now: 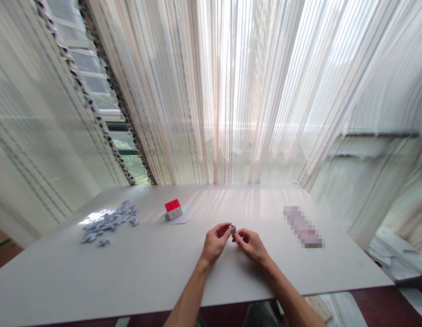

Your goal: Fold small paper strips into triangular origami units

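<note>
Between the fingertips of both hands is a small grey-blue piece, held just above the white table. My left hand pinches it from the left, thumb and index finger closed on it. From the right, my right hand grips its lower edge with thumb and fingers closed. The piece resembles those in the loose pile at the table's left, which may be folded paper; its exact kind is too small to make out.
A red and white cube-like block stands beyond my left hand, partly on white paper slips. A pixelated flat pinkish object lies to the right. Sheer curtains hang along the far edge. One small grey piece sits apart, before the pile.
</note>
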### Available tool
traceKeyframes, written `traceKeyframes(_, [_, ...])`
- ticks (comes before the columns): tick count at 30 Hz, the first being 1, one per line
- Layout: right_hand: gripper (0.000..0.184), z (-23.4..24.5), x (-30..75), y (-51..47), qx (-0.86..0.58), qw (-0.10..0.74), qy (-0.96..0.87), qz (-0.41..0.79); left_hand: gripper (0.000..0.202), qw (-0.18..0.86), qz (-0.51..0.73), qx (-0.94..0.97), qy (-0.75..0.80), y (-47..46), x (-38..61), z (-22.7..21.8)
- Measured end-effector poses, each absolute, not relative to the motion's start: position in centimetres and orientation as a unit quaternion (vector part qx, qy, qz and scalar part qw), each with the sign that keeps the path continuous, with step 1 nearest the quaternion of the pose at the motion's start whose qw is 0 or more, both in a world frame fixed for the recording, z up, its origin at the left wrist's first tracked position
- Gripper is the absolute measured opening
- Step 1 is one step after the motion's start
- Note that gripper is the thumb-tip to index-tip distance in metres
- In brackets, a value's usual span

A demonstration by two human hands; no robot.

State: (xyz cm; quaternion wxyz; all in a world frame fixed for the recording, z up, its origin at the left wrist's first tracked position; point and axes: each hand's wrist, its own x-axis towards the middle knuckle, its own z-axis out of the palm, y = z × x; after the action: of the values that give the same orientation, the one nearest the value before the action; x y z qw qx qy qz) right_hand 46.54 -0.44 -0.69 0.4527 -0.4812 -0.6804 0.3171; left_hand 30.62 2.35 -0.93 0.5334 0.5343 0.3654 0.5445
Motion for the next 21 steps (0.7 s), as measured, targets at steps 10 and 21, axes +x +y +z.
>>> traceKeyframes(10, [0.034,-0.99,46.85,-0.11,-0.496,0.443,-0.672,0.325,0.038,0.545,0.533,0.545,0.349,2.24,30.68,-0.69])
traceKeyframes(21, [0.033,-1.01,46.62,-0.36,-0.489,0.453,-0.679,0.307,0.041,0.504,0.52,0.586,0.364,2.11,30.58,-0.99])
